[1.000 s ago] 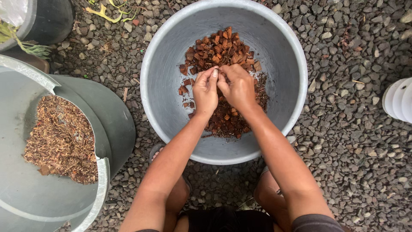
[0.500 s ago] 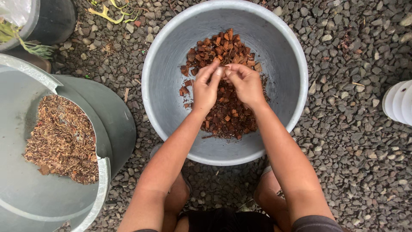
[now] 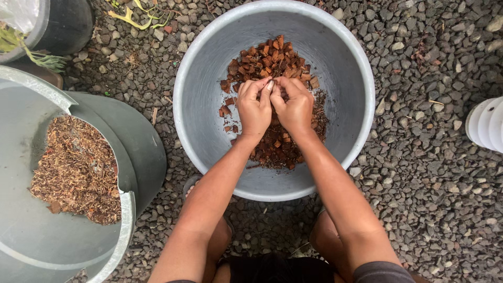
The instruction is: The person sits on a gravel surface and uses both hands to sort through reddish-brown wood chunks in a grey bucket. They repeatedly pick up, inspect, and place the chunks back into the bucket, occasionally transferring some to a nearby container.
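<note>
Over round grey basin point(image 3: 209, 136) | left hand point(image 3: 255, 107), right hand point(image 3: 294, 106) pinching brown husk chunks point(image 3: 272, 60) together

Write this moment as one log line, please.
left hand | right hand | both pressed together over reddish-brown bark chips | inside round grey metal basin | grey gravel ground

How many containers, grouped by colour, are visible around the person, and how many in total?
Grey: 3 – basin under the left hand and right hand with brown chips, cracked tub, tub beneath
Black: 1 – pot
White: 1 – ribbed container
Total: 5
</note>
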Demonstrator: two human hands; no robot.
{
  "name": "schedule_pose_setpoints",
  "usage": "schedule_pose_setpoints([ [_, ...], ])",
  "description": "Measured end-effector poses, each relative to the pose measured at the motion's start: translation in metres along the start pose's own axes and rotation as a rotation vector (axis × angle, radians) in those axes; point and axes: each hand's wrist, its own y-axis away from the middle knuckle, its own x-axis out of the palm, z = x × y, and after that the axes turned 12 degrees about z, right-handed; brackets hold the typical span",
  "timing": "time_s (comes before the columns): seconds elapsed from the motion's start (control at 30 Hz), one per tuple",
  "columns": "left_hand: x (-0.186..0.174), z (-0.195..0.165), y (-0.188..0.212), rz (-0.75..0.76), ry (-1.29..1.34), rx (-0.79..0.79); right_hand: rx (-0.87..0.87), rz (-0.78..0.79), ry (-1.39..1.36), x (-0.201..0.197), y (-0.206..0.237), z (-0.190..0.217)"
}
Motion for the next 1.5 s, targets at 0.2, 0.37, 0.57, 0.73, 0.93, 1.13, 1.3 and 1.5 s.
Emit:
schedule_pose_setpoints([
  [0.2,0.010,0.014,-0.004,-0.006,0.237,-0.338,-0.114,-0.005,0.174,0.008,0.001,0.001],
  [0.37,-0.012,0.024,-0.024,0.037,0.402,-0.348,0.133,0.166,-0.158,-0.015,-0.021,-0.019],
  [0.57,-0.046,0.027,-0.012,0.226,-0.112,0.003,-0.004,0.446,0.336,-0.056,-0.022,-0.045],
  [0.73,-0.024,0.028,0.044,0.615,-0.299,-0.078,0.407,0.798,0.810,-0.025,0.015,-0.059],
  [0.93,-0.004,0.060,0.059,0.539,-0.205,-0.161,0.339,0.477,0.550,-0.004,0.043,-0.077],
  [1.13,0.002,0.077,0.045,0.568,0.194,-0.415,0.553,0.523,0.006,-0.022,0.027,-0.091],
  [1.3,0.008,0.077,0.034,0.613,0.503,-0.556,0.411,0.503,-0.241,-0.016,0.022,-0.090],
  [1.5,0.009,0.075,0.028,0.619,0.560,-0.502,0.353,0.545,-0.295,-0.014,0.017,-0.082],
])
